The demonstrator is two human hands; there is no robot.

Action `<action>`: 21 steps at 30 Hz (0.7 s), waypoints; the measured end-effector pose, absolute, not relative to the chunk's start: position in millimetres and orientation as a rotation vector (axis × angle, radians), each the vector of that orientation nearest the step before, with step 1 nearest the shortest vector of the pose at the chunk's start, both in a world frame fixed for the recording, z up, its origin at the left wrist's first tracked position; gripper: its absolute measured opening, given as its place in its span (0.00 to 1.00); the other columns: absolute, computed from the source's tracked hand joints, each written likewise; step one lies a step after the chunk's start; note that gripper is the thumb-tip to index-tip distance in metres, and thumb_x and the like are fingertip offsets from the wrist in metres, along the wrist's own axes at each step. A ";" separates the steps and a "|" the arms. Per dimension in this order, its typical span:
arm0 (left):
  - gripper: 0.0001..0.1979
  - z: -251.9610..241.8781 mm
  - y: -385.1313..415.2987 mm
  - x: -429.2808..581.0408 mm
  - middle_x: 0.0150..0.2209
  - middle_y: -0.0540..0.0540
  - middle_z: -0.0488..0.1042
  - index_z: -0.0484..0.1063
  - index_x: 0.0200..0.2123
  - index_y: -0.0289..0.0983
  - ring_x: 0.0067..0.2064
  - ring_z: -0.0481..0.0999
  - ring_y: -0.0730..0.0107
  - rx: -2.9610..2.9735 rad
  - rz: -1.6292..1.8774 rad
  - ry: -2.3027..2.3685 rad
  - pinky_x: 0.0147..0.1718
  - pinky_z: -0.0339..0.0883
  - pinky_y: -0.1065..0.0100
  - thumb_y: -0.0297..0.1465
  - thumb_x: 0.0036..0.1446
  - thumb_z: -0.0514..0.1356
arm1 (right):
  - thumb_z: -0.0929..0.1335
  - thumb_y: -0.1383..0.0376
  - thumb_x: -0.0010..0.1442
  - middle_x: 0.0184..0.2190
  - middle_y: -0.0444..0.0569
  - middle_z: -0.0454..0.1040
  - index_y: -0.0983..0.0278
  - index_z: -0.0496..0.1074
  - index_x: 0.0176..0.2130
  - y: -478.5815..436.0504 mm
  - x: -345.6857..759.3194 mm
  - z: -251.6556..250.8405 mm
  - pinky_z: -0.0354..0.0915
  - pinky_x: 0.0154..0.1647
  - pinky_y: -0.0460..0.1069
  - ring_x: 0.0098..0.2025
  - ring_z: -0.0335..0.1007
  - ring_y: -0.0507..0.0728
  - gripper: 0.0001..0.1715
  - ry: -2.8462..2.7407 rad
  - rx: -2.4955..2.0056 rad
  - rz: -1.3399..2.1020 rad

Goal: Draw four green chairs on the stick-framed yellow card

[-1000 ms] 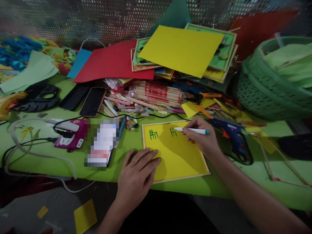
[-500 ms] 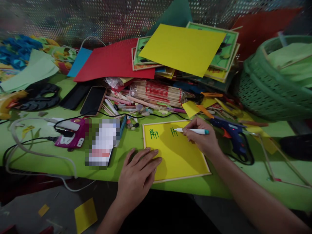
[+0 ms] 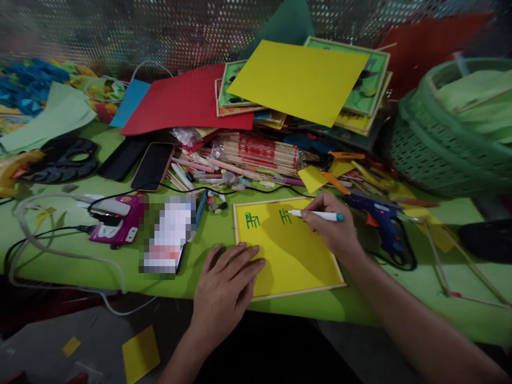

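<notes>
Right of centre, the right hand (image 3: 334,226) grips a white marker (image 3: 327,215) over the yellow board (image 3: 294,264); at lower centre, the left hand (image 3: 227,282) lies unclenched across the board's edge.

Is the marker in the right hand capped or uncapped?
Uncapped. The marker shows a narrow, uncovered tip at the green lines on the yellow sheet. Whether it touches the sheet, I cannot tell.
</notes>
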State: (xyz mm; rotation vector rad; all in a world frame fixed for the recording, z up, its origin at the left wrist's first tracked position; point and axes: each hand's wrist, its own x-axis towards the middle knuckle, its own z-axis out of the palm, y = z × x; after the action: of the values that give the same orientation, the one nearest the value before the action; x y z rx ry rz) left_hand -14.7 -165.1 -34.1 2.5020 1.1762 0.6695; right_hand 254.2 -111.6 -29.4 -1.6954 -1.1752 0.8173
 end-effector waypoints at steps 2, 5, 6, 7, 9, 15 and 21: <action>0.17 -34.1 -165.0 -14.6 0.59 0.56 0.76 0.75 0.54 0.49 0.61 0.73 0.61 2.499 0.673 1.180 0.63 0.54 0.49 0.26 0.66 0.58 | 0.72 0.61 0.49 0.19 0.39 0.65 0.60 0.66 0.26 -111.1 253.9 -28.8 0.53 0.21 0.48 0.20 0.58 0.50 0.10 -1.158 -1.697 0.811; 0.18 -34.7 -165.1 -14.9 0.59 0.56 0.76 0.75 0.54 0.49 0.61 0.73 0.61 2.499 0.680 1.174 0.63 0.54 0.49 0.26 0.65 0.58 | 0.72 0.61 0.48 0.19 0.39 0.65 0.60 0.66 0.26 -110.4 253.9 -29.1 0.53 0.21 0.48 0.20 0.58 0.51 0.10 -1.144 -1.694 0.808; 0.18 -35.0 -165.2 -15.2 0.59 0.56 0.76 0.75 0.54 0.49 0.61 0.73 0.61 2.499 0.679 1.173 0.63 0.54 0.49 0.26 0.65 0.58 | 0.72 0.62 0.48 0.19 0.39 0.65 0.60 0.66 0.26 -110.2 254.1 -29.5 0.53 0.22 0.48 0.21 0.58 0.51 0.10 -1.142 -1.692 0.804; 0.18 -35.3 -165.3 -15.4 0.60 0.56 0.76 0.75 0.54 0.49 0.61 0.72 0.61 2.500 0.674 1.171 0.63 0.54 0.48 0.26 0.65 0.58 | 0.72 0.62 0.48 0.19 0.39 0.65 0.60 0.66 0.26 -110.2 254.5 -30.1 0.53 0.22 0.48 0.21 0.58 0.51 0.10 -1.140 -1.692 0.798; 0.18 -35.6 -165.4 -15.6 0.60 0.56 0.75 0.75 0.54 0.49 0.62 0.72 0.61 2.500 0.661 1.168 0.63 0.54 0.48 0.26 0.65 0.58 | 0.72 0.62 0.48 0.19 0.39 0.64 0.59 0.66 0.25 -110.4 255.4 -31.1 0.53 0.22 0.48 0.21 0.57 0.51 0.10 -1.137 -1.691 0.789; 0.18 -34.8 -165.4 -14.6 0.60 0.55 0.76 0.75 0.54 0.49 0.62 0.72 0.61 2.504 0.670 1.178 0.63 0.55 0.48 0.26 0.66 0.58 | 0.72 0.62 0.48 0.19 0.39 0.64 0.59 0.66 0.25 -110.7 255.7 -28.5 0.53 0.22 0.49 0.21 0.57 0.51 0.11 -1.117 -1.692 0.792; 0.17 -34.2 -164.5 -14.9 0.59 0.54 0.76 0.75 0.54 0.49 0.61 0.73 0.60 2.508 0.670 1.170 0.62 0.56 0.48 0.26 0.66 0.57 | 0.72 0.62 0.48 0.19 0.39 0.65 0.59 0.65 0.25 -110.4 255.4 -24.2 0.53 0.23 0.49 0.21 0.57 0.52 0.11 -1.136 -1.696 0.808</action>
State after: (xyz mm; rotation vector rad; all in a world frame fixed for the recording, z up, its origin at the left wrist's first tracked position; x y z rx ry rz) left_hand -14.9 -164.5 -34.2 2.5078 1.1696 0.6703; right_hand 255.4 -110.4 -24.2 -1.6963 -1.1355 0.8080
